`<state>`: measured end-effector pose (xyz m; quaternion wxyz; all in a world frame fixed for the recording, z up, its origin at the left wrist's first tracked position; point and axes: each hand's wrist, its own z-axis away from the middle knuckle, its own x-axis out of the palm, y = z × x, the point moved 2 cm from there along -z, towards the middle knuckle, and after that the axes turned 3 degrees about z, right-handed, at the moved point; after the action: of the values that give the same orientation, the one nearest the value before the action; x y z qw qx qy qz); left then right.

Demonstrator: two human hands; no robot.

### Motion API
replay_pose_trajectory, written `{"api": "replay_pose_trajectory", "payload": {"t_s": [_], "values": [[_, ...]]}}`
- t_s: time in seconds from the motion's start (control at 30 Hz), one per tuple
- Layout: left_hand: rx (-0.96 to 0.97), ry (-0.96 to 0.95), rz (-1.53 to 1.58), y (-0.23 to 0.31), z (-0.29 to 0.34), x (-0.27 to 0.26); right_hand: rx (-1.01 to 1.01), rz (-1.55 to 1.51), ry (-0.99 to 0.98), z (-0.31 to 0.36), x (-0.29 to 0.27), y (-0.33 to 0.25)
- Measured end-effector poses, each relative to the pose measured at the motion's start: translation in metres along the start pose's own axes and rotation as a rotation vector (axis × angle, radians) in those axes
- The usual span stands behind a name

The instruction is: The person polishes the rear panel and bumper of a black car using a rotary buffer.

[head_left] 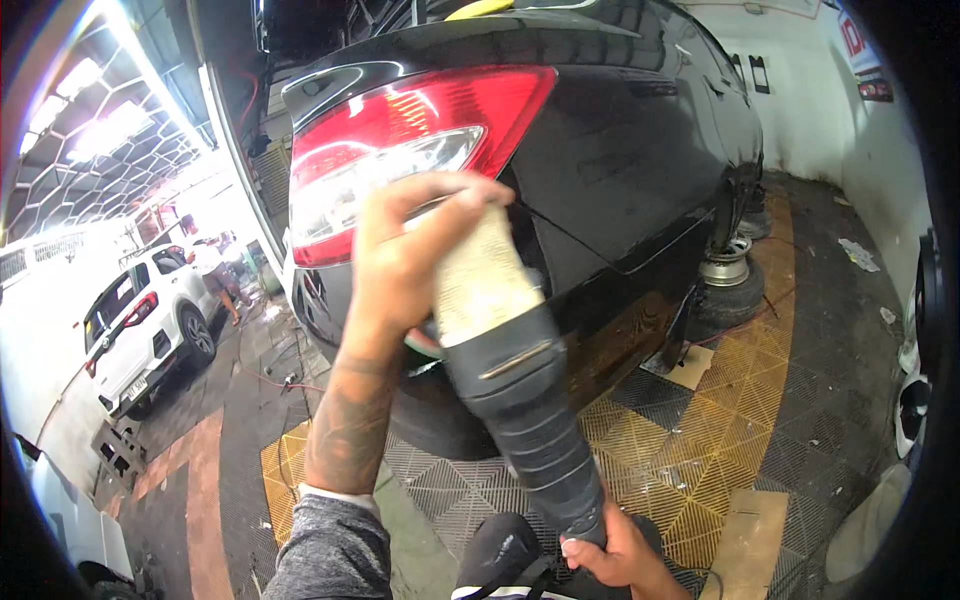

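A black power polisher (535,420) with a tan, tape-like wrapped head slants across the middle. My left hand (400,240) grips its front end, fingers curled over the top. Low down, my right hand (625,555) is closed around the rear of its ribbed black body. Beyond the tool stands the rear corner of a black car (610,150). Its red and clear tail light (410,115) lies just past my left hand. The polisher's underside is mostly hidden, so whether it touches the car I cannot tell.
A bare wheel with tire (725,285) lies on the floor beside the car. Yellow and grey grid tiles (690,480) cover the floor, with a cardboard piece (755,530) at right. Far left are a white SUV (150,325) and a person (215,270).
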<state>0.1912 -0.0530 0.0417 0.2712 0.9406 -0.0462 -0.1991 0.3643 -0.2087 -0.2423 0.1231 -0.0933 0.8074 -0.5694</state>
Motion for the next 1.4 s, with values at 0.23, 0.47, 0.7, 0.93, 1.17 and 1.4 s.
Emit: {"api": "replay_pose_trajectory", "payload": {"t_s": [0.23, 0.47, 0.7, 0.93, 1.17, 1.4], "values": [[-0.074, -0.045, 0.159, -0.006, -0.004, 0.021, 0.197, -0.275, 0.091, 0.015, 0.021, 0.014], [-0.047, -0.006, 0.261, -0.002, 0.029, -0.036, 0.126, -0.123, 0.074, 0.009, 0.059, 0.004], [-0.013, 0.071, 0.501, -0.021, 0.049, -0.1, -0.127, -0.021, -0.12, -0.02, 0.088, -0.021], [-0.004, 0.164, 0.512, -0.023, 0.067, -0.128, -0.086, 0.019, -0.167, -0.024, 0.098, -0.043], [-0.062, 0.14, 0.453, -0.014, 0.045, -0.096, 0.026, -0.118, -0.119, -0.012, 0.084, -0.056], [-0.009, 0.224, 0.566, -0.034, 0.063, -0.134, -0.073, -0.086, -0.185, -0.029, 0.081, -0.069]]}}
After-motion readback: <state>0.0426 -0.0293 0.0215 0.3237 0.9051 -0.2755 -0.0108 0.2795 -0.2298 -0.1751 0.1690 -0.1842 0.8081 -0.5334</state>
